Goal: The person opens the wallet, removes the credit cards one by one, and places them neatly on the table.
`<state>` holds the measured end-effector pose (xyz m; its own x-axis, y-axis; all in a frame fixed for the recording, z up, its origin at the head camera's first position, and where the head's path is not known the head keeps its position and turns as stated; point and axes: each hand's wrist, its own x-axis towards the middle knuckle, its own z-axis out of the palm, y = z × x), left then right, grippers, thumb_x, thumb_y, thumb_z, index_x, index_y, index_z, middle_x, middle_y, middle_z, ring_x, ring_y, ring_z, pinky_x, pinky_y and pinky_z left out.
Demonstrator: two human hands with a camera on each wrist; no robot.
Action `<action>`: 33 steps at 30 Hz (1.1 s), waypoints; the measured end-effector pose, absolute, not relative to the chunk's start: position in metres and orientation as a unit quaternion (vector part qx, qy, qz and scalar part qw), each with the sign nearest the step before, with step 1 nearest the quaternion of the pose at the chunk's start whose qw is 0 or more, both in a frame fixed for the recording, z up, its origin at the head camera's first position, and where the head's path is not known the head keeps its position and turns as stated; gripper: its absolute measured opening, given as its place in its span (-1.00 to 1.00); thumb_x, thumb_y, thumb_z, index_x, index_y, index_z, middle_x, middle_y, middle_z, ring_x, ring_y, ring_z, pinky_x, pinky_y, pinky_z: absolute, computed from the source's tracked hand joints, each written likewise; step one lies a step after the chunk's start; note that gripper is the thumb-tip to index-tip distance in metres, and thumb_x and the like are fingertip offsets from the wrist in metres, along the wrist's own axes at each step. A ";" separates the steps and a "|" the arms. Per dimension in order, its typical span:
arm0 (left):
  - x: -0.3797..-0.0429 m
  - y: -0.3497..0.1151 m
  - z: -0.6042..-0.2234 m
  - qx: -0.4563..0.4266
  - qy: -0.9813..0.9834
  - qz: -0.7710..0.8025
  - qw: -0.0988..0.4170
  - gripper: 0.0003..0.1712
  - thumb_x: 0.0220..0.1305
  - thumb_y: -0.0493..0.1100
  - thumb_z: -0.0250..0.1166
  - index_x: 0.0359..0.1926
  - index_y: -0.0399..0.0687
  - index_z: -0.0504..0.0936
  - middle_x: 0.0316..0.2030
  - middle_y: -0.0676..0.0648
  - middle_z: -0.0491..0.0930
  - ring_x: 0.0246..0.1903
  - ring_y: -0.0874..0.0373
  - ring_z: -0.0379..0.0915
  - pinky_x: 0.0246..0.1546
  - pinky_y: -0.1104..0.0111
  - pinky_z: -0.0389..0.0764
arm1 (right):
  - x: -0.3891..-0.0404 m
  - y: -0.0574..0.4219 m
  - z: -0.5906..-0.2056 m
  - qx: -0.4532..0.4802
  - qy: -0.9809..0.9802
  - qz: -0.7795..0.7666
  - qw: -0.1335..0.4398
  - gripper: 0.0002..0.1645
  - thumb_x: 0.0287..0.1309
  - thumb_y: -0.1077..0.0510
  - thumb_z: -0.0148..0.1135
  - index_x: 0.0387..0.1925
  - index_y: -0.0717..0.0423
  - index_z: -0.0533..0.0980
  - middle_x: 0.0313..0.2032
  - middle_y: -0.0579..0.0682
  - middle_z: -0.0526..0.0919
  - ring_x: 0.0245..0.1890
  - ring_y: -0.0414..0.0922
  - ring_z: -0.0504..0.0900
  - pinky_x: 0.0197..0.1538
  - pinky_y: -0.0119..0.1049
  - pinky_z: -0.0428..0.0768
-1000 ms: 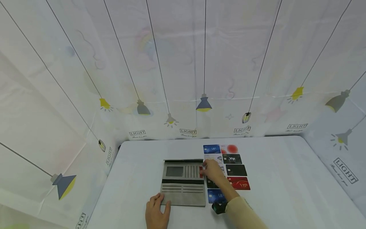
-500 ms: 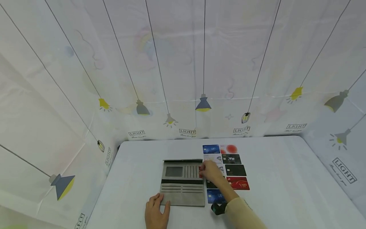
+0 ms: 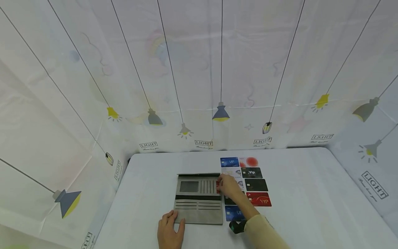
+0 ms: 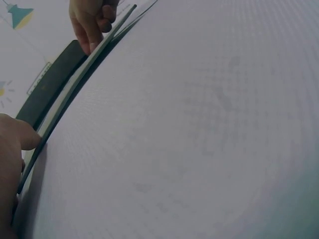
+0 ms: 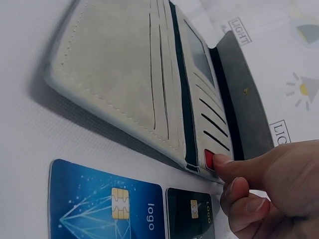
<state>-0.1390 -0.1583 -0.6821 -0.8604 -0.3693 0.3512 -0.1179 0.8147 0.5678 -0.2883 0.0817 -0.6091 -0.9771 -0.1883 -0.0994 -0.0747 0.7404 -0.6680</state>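
Note:
A grey wallet [image 3: 199, 215] lies unfolded on the white table, its card slots and clear window facing up. A red card [image 5: 209, 159] sits in the slot at the wallet's right edge, with only a strip showing. My right hand [image 3: 229, 186] pinches this card, thumb on its exposed part and the other fingers curled; in the right wrist view the hand [image 5: 279, 191] partly covers the wallet's edge. My left hand [image 3: 170, 231] rests at the wallet's near left corner, fingers relaxed. In the left wrist view its thumb [image 4: 27, 135] lies against the wallet's edge.
Right of the wallet, several cards lie in two columns, among them a red VIP card [image 3: 258, 199], a black card [image 3: 256, 185] and a blue card [image 5: 107, 199]. My right forearm passes over part of them. A printed curtain [image 3: 186, 69] stands behind the table.
Slightly less of the red card shows at the wallet's right edge than a second ago. Both hands stay in nearly the same places.

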 end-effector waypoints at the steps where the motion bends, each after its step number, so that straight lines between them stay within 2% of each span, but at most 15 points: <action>1: -0.139 -0.158 -0.682 0.131 -0.924 -0.274 0.231 -0.56 0.04 -0.03 0.54 -0.05 -0.10 0.75 -0.04 -0.02 0.63 -0.12 0.07 0.48 -0.13 0.19 0.54 | -0.288 0.082 -0.609 -0.071 0.930 -0.352 0.081 -0.69 0.13 0.29 0.40 -0.08 0.23 0.56 -0.35 0.04 0.61 -0.47 -0.14 0.54 -0.43 -0.28 0.55; 9: -0.138 -0.159 -0.684 0.123 -0.923 -0.276 0.240 -0.56 0.03 -0.02 0.54 -0.05 -0.09 0.75 -0.05 -0.02 0.64 -0.12 0.06 0.50 -0.11 0.18 0.55 | -0.293 0.082 -0.612 -0.063 0.929 -0.353 0.094 -0.68 0.14 0.30 0.39 -0.08 0.27 0.52 -0.31 0.06 0.59 -0.37 -0.10 0.53 -0.27 -0.20 0.57; 15: -0.139 -0.160 -0.685 0.120 -0.922 -0.272 0.248 -0.55 0.01 -0.03 0.55 -0.06 -0.09 0.75 -0.06 -0.02 0.64 -0.13 0.06 0.50 -0.13 0.18 0.55 | -0.295 0.083 -0.608 -0.053 0.923 -0.368 0.094 -0.65 0.07 0.32 0.41 -0.12 0.31 0.48 -0.32 0.08 0.60 -0.36 -0.09 0.53 -0.24 -0.16 0.56; 20: -0.138 -0.161 -0.686 0.115 -0.920 -0.272 0.259 -0.55 -0.01 -0.04 0.57 -0.07 -0.10 0.76 -0.07 -0.02 0.64 -0.14 0.06 0.50 -0.14 0.18 0.55 | -0.296 0.082 -0.603 -0.045 0.918 -0.384 0.083 -0.72 0.10 0.30 0.36 -0.17 0.33 0.53 -0.32 0.11 0.63 -0.35 -0.07 0.56 -0.23 -0.15 0.59; 24: -0.138 -0.161 -0.685 0.121 -0.922 -0.273 0.248 -0.55 0.01 -0.04 0.56 -0.06 -0.10 0.75 -0.06 -0.02 0.64 -0.13 0.06 0.50 -0.14 0.18 0.55 | -0.296 0.082 -0.603 -0.035 0.912 -0.402 0.077 -0.78 0.13 0.29 0.35 -0.20 0.31 0.56 -0.29 0.12 0.64 -0.32 -0.06 0.58 -0.20 -0.14 0.62; 33: -0.139 -0.161 -0.688 0.120 -0.921 -0.274 0.250 -0.56 0.01 -0.03 0.56 -0.06 -0.08 0.75 -0.05 -0.01 0.64 -0.12 0.07 0.50 -0.13 0.18 0.54 | -0.296 0.090 -0.607 -0.006 0.890 -0.445 0.100 -0.76 0.15 0.26 0.33 -0.15 0.29 0.55 -0.29 0.13 0.65 -0.42 -0.10 0.60 -0.40 -0.27 0.64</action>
